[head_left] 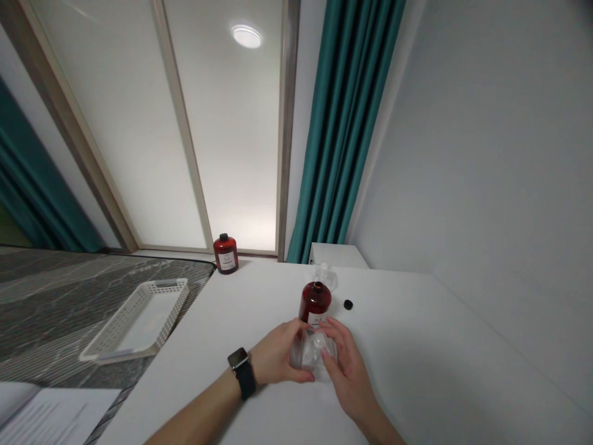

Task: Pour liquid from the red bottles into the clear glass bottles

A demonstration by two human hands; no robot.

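Observation:
My left hand [274, 353], with a dark watch on its wrist, curls around the left side of a clear container [311, 353] with a rounded top. My right hand [348, 371] closes on its right side, thumb and fingers near the top. The container's exact kind is hard to make out. Just behind it stands an uncapped red-brown bottle [315, 301] with a white label, upright on the white table [259, 309]. A small black cap [348, 305] lies to the bottle's right. Partly hidden behind the bottle is a crumpled-looking clear plastic item [328, 277].
A second red-brown bottle [226, 254], with its black cap on, stands at the table's far left corner. Beyond the left edge sit a white basket [95, 343] and an open book [69, 411]. A white box-like cabinet [340, 256] is behind the table; a wall rises at right.

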